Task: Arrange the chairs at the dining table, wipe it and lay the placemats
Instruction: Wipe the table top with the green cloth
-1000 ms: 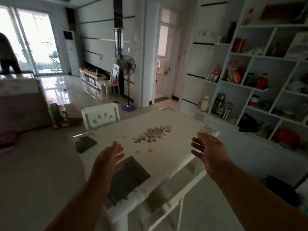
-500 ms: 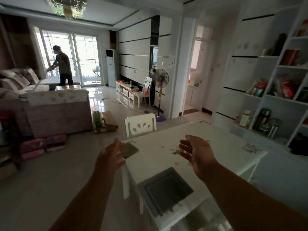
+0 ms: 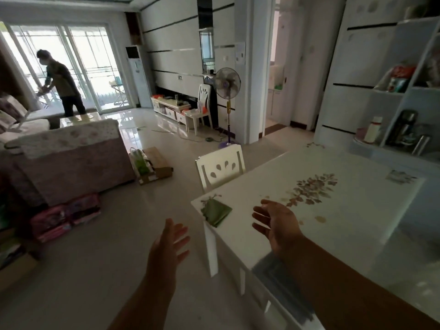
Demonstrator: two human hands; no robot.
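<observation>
The white dining table [image 3: 357,210] with a brown flower print fills the right of the head view. A folded green cloth [image 3: 216,211] lies on its near left corner. One white chair [image 3: 220,166] with leaf cut-outs stands pushed in at the table's far left end. A second white chair [image 3: 201,108] stands apart by the far wall beside the fan. My left hand [image 3: 170,241] hovers open over the floor, left of the table corner. My right hand [image 3: 277,220] is open above the table top, just right of the cloth. Both hands hold nothing.
A sofa [image 3: 69,156] stands at the left with pink bags [image 3: 64,220] at its foot. A cardboard box [image 3: 152,165] lies on the floor between sofa and chair. A standing fan [image 3: 227,91] and its cable are beyond. Shelves [image 3: 404,110] line the right wall. A person [image 3: 60,82] bends by the balcony door.
My view has swung left, so the table now sits further right. Both hands shifted left relative to the table; the left one now hangs over the floor beyond the table's corner.
</observation>
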